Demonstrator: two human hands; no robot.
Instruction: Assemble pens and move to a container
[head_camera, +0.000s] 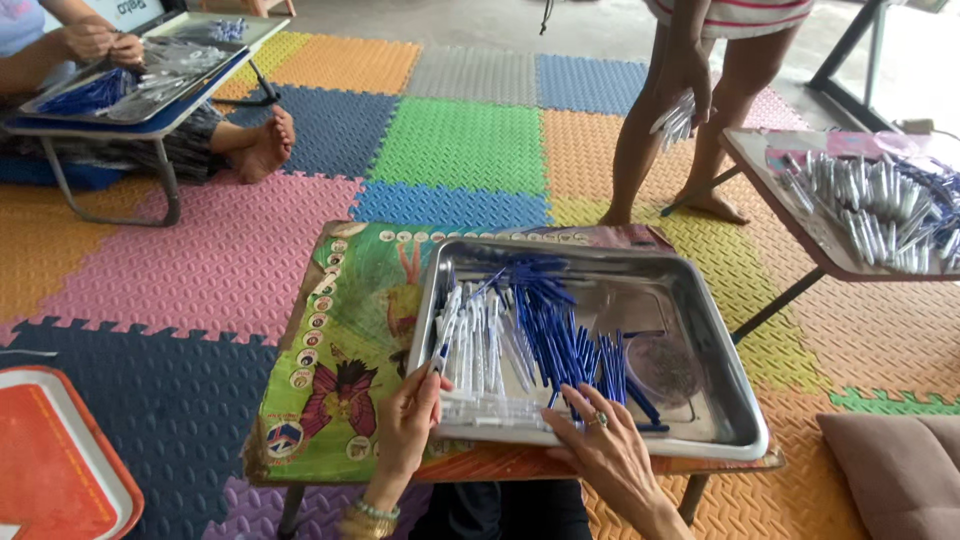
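Colourful foam mat floor (460, 140); low folding tables (90, 125); brown cushion (900, 465).

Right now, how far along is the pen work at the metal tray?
Done: nothing clearly finished shows in the metal tray, which holds only loose parts. In hand: the left hand pinches one white pen barrel at the tray's left edge; the right hand rests on the blue refills. Left: most of it, the row of white barrels and the blue pile look unjoined.
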